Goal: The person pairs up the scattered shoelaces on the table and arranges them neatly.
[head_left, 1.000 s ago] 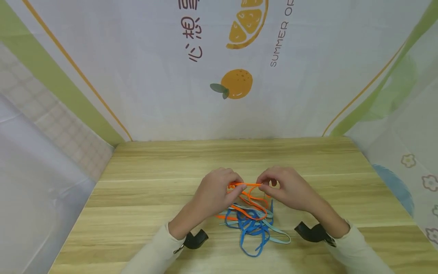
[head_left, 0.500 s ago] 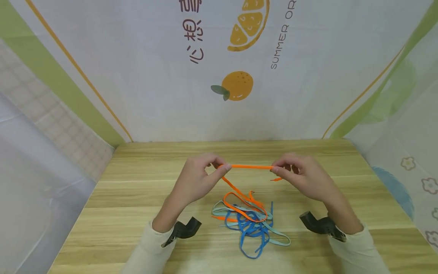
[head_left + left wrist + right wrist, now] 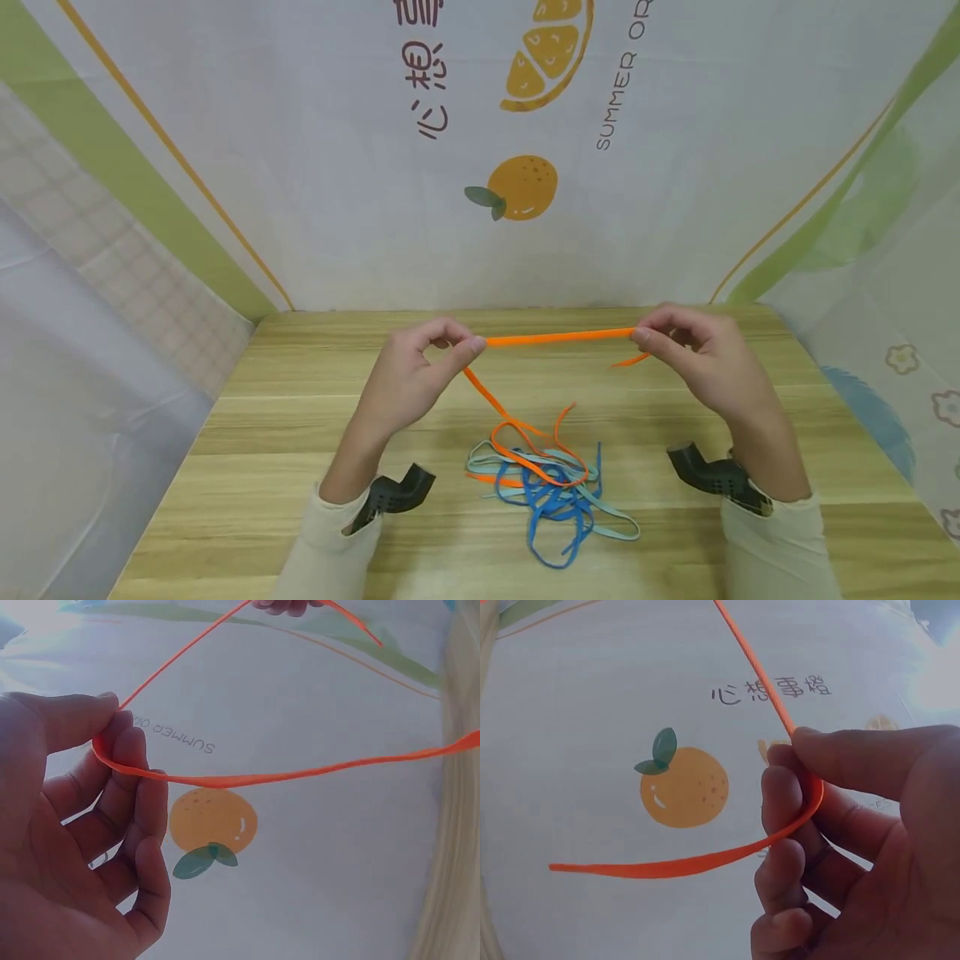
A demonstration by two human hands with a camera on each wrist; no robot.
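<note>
Pinching orange lace (image 3: 558,337), partly finger-hidden

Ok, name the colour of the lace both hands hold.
The lace is orange, clearest in the head view.

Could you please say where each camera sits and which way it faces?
Head: on the head, facing forward and down over the table and printed cloth; left hand, right hand and sleeves show.
Left wrist: on that wrist, facing the left hand's grip on the orange lace, with part of the right hand at top.
Right wrist: on that wrist, facing the right hand's grip; only that hand shows.
Both wrist views share the orange lace and printed orange.
</note>
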